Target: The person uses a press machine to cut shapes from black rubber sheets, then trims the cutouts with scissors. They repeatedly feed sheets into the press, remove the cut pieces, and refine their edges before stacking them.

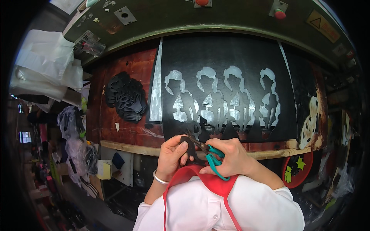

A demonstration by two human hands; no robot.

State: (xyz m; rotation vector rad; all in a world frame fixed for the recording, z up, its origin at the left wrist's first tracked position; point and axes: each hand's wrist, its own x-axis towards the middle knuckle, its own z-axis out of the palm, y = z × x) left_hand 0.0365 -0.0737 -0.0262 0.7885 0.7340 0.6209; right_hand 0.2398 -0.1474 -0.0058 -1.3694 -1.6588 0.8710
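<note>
Close to my chest, my left hand (pixel 171 156) pinches a small dark cut piece (pixel 189 148) between thumb and fingers. My right hand (pixel 229 156) grips a pair of scissors with green handles (pixel 213 159), and the blades point left against the dark piece. Just beyond my hands lies a black sheet (pixel 185 50) with several shaped cut-outs that show a pale surface beneath. To the left, on the reddish-brown board, rests a heap of stacked black cut pieces (pixel 127 98).
A machine beam with red buttons (pixel 280 14) spans the far side. On the right are a pale perforated piece (pixel 309 123) and a red basin (pixel 296 181) holding yellow-green scraps. White plastic bags (pixel 46 61) hang at the left. A wooden edge (pixel 127 148) borders the board's near side.
</note>
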